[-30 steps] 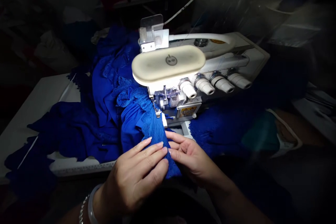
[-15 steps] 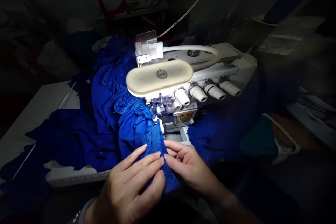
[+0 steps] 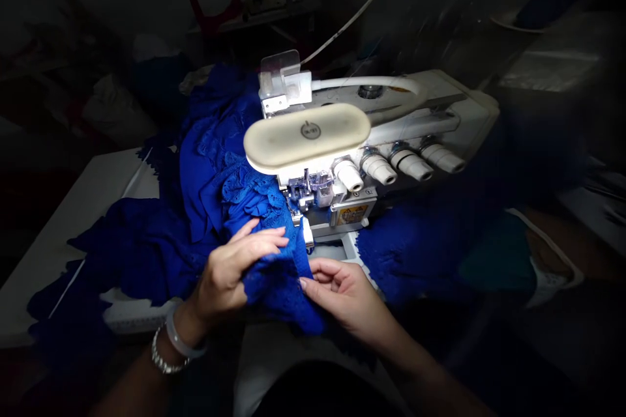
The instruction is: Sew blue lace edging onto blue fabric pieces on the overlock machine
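A white overlock sewing machine [image 3: 391,124] stands on the table, with a lit oval lamp [image 3: 307,137] over its presser foot [image 3: 309,190]. Bright blue fabric with lace trim [image 3: 274,273] runs from the foot toward me. My left hand [image 3: 229,270] lies on top of the fabric left of the foot, fingers bent over a fold and pressing it. My right hand [image 3: 337,290] pinches the lace edge just in front of the needle plate. Both hands touch the cloth; their fingertips are a little apart.
More blue fabric [image 3: 147,241] is heaped left of and behind the machine over the white table [image 3: 83,202]. Three white thread knobs [image 3: 405,163] stick out of the machine's front. Dark blue lace [image 3: 415,241] and a teal cloth [image 3: 493,254] lie at the right. The surroundings are dark.
My left hand has moved up and to the left, from beside my right hand onto the fabric nearer the presser foot. My right hand has stayed on the lace edge.
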`<state>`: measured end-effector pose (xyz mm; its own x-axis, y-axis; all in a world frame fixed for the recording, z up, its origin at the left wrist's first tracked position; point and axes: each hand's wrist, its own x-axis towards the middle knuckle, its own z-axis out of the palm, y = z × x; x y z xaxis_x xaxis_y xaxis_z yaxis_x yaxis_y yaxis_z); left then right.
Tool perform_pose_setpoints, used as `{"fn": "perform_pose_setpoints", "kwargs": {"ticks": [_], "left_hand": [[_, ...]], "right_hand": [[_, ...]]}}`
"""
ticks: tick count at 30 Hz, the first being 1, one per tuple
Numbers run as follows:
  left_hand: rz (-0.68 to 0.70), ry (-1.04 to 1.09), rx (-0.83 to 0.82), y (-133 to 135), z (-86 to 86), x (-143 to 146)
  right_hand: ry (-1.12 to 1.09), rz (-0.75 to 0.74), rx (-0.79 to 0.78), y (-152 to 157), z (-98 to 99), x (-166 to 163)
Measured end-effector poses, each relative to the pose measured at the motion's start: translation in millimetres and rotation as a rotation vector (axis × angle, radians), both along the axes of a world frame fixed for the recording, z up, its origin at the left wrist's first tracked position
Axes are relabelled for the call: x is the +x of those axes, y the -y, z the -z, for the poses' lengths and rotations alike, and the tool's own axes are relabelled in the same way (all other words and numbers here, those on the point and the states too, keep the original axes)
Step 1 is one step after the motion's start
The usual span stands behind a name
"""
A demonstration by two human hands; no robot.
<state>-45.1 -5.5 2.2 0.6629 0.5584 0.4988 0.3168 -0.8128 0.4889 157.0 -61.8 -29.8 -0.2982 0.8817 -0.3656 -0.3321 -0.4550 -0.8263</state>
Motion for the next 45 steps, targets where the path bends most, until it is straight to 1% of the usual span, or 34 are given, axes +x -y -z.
{"fn": "perform_pose_setpoints", "kwargs": {"ticks": [2, 6, 10, 12, 14, 17, 21, 23, 25, 27, 31, 34, 37, 41, 45], "left_hand": [[-0.009, 0.040, -0.046, -4, -1.9, -2], [-0.016, -0.029, -0.021, 2, -0.7, 1], [-0.038, -0.056, 0.014, 7, 5.0, 4], [-0.065, -0.034, 0.012, 9, 7.2, 5], [-0.073, -0.023, 0.018, 18, 9.2, 7], [-0.035, -0.039, 0.086, 50, 14.4, 11], [-0.016, 0.001, 0.147, 101, 28.6, 19], [-0.038, 0.029, 0.151, 118, 35.8, 22], [-0.071, 0.050, 0.156, 129, 40.2, 24], [-0.099, 0.080, 0.134, 136, 40.7, 25], [-0.144, 0.192, 0.059, 149, 34.7, 28], [-0.126, 0.164, 0.102, 158, 32.1, 31], [-0.127, 0.118, 0.143, 162, 33.3, 33], [-0.149, 0.103, 0.167, 163, 34.5, 31], [-0.126, 0.066, 0.222, 160, 34.6, 30]], "right_hand": [[-0.003, -0.017, -0.005, 5, 6.1, 0], [0.056, -0.070, 0.113, 21, 19.1, 0], [-0.051, -0.086, 0.060, 44, 33.7, -1], [-0.038, -0.074, 0.046, 56, 39.0, -1], [0.000, -0.059, 0.064, 66, 40.9, 0], [0.000, 0.001, 0.079, 80, 36.5, 1], [-0.113, 0.017, 0.044, 96, 25.2, 3], [-0.123, 0.055, 0.057, 104, 21.1, 3], [-0.081, 0.107, 0.079, 111, 18.8, 4], [-0.025, 0.155, 0.094, 118, 17.7, 5], [0.040, 0.229, 0.116, 130, 16.0, 4], [0.037, 0.256, 0.152, 136, 13.9, 2], [0.058, 0.256, 0.200, 140, 10.9, -1], [0.085, 0.257, 0.263, 142, 7.0, -5], [0.106, 0.265, 0.304, 141, 4.4, -6]]}}
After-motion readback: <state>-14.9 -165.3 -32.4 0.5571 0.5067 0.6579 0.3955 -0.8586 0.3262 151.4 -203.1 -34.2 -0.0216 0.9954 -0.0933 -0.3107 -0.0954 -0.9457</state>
